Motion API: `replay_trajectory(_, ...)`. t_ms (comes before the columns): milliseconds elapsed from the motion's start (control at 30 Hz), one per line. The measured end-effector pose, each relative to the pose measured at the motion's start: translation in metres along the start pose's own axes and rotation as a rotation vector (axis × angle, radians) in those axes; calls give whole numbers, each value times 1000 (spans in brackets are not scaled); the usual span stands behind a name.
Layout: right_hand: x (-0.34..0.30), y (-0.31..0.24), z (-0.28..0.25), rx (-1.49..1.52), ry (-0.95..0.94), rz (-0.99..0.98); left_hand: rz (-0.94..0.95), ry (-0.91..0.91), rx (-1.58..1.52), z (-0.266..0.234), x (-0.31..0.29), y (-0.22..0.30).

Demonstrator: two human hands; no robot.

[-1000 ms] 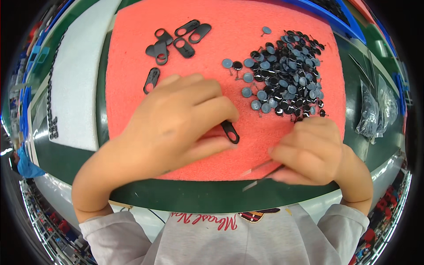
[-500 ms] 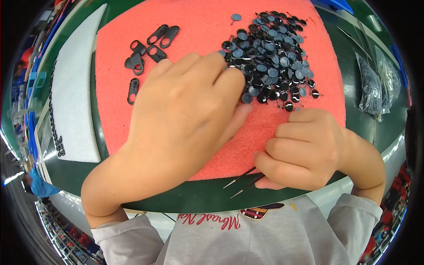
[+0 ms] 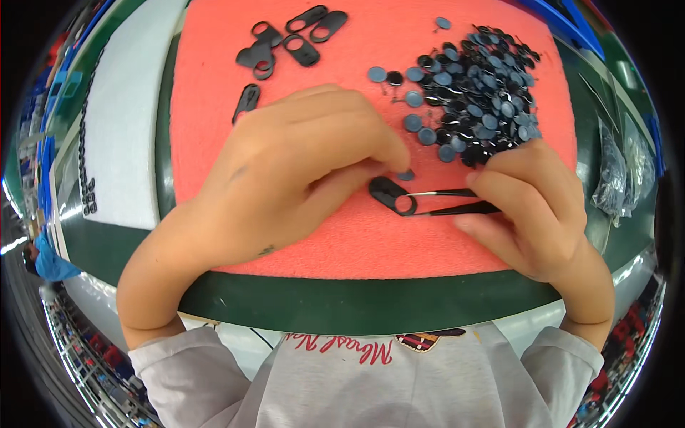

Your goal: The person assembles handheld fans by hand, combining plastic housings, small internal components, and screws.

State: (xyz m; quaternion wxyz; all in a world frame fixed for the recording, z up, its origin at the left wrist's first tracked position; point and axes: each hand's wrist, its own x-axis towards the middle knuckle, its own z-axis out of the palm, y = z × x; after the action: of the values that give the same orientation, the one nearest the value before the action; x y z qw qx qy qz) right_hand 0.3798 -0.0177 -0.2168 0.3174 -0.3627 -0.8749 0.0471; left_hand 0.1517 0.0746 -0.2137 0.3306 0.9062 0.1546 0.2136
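My left hand is closed in a pinch, with a small blue-grey round disc at its fingertips. Just beneath those fingertips is a black oval plastic piece with a round hole at one end. In my right hand is a pair of dark tweezers, pointing left. Their pale tips sit apart, one on each side of the holed end of the black piece. Whether the tips press on it, I cannot tell. Behind both hands lies a heap of black and blue-grey discs with thin pins.
A pink-red mat covers the green table. Several more black oval pieces lie at its far left. Left of it, a white foam sheet bears small black parts. Clear plastic bags and another tweezers-like tool lie right.
My left hand has drawn off the heap and now pinches a disc. The tweezers have swung from pointing at the near mat edge to the black piece, now in sight. The view has shifted.
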Motion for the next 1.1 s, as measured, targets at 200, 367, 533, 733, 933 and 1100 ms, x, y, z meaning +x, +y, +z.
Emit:
replay_trajectory(200, 1, 0, 0, -53, -63, 141, -181, 57, -282, 4, -2, 4)
replay_trajectory(367, 3, -3, 0, -107, -100, 113, -79, 6, -210, 2, -3, 0)
replay_trajectory(533, 0, -3, 0, -125, -112, 87, 32, 38, -213, 6, -1, -5)
replay_trajectory(733, -1, -3, 2, -51, -100, 105, 64, -7, -149, 5, -3, -7)
replay_trajectory(933, 0, -3, -1, -67, -121, 101, -23, -25, -226, 5, -2, -4)
replay_trajectory(1100, -1, -3, 0, -56, -135, 115, -20, -11, -261, 6, -3, -7)
